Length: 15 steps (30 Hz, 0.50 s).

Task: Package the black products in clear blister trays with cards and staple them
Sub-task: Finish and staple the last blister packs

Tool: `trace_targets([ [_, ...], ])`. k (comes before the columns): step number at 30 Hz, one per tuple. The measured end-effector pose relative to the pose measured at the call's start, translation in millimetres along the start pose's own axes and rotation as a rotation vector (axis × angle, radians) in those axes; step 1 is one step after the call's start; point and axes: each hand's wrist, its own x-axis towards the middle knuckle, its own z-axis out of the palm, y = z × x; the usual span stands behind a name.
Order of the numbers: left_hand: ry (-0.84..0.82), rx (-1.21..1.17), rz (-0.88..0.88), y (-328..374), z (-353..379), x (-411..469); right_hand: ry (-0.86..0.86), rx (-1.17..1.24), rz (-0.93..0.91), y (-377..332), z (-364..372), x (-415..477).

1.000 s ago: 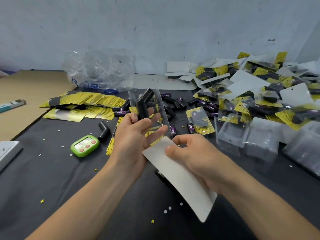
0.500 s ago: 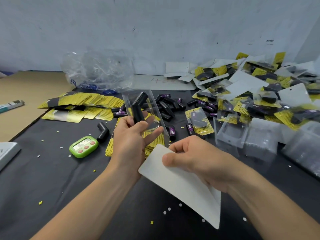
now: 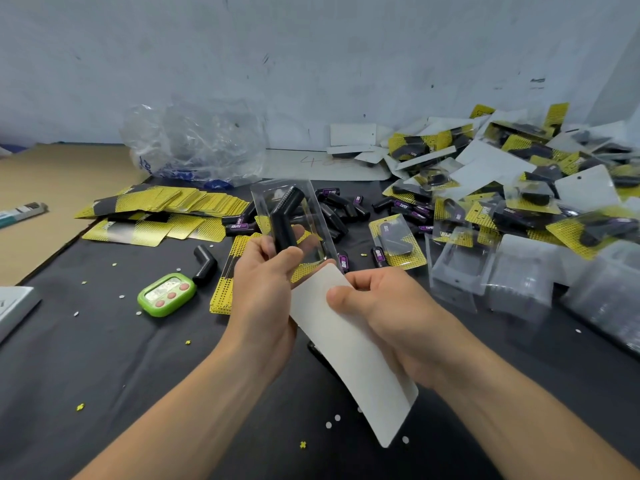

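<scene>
**Light card and thin tray held over the counter**

Above the near middle of the dark counter (image 3: 104, 358), a white-faced card (image 3: 349, 358) was pinched at its far end by the right hand (image 3: 388, 313). It was judged light and bendy, best taken by its edges. The clear blister tray (image 3: 311, 216) was gripped at its near end by the left hand (image 3: 263, 299) and judged thin, slippery and easily crushed. The black product (image 3: 284, 220) was seated inside and judged light and rigid.

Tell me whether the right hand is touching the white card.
Touching. Head view: the right hand pinches the white card near its top.
</scene>
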Motion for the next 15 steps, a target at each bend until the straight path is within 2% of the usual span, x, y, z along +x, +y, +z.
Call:
trace_targets([
  [7,-0.024,0.068,0.015,-2,-1,4,0.056,0.153,0.036,0,-3,3],
  [10,-0.047,0.248,0.033,-3,-6,7,0.105,0.188,0.042,-2,-8,4],
  [15,-0.064,0.529,0.005,1,-14,12,0.217,0.098,0.02,-4,-22,7],
])
